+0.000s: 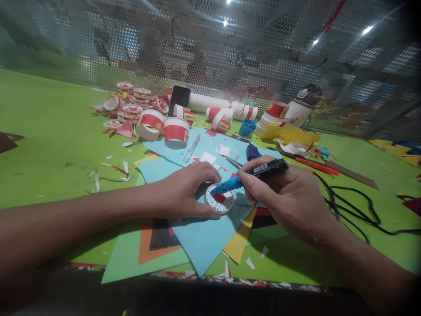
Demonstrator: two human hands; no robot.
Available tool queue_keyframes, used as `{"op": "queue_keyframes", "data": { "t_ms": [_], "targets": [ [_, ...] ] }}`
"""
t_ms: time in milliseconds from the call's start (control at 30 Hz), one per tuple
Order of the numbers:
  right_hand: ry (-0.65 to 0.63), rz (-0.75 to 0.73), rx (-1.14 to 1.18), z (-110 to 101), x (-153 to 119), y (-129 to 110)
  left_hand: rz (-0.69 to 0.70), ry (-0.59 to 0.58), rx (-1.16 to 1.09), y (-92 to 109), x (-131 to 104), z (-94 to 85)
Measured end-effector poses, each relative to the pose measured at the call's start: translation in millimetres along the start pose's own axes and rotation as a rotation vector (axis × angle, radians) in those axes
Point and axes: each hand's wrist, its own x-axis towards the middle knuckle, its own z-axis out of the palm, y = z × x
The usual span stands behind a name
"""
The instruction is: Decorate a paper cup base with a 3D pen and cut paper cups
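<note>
A small round white paper disc (219, 206) with a raised rim, blue dots and a red centre lies on light blue paper (210, 239). My left hand (189, 191) curls around its left side, fingers and thumb on the rim. In my right hand (286, 193) is a black marker (268, 169) whose front part is smeared blue. Its tip meets the disc's upper left, as far as I can see. A thin dark pointed tool (233, 163) shows beside my right fingers; its other end is hidden. Beyond lies a clear-barrelled pen (192, 148).
Red-and-white paper cups (176, 131) and decorated paper pieces (131, 107) stand behind, with a phone (179, 98). A blue paint jar (247, 128), dark blue glue gun (252, 152), yellow paper (289, 134) and orange-handled cutter (317, 165) lie farther right. Black cable (362, 208) crosses the green table (42, 131).
</note>
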Motion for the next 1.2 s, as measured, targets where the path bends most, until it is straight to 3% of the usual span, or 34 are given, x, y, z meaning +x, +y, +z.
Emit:
{"op": "queue_keyframes", "data": {
  "t_ms": [467,800,1200],
  "targets": [
    [-0.032,-0.208,-0.167,1.1,-2.1,-0.4,-0.003,-0.015,0.015,-1.0,0.9,0.7],
    [0.138,-0.072,-0.071,0.3,-4.2,-0.4,-0.027,-0.016,0.029,-0.4,0.8,-0.1],
    [0.092,-0.059,-0.075,1.9,-2.8,-0.2,-0.006,-0.008,-0.003,0.1,0.0,-0.1]
  ]
}}
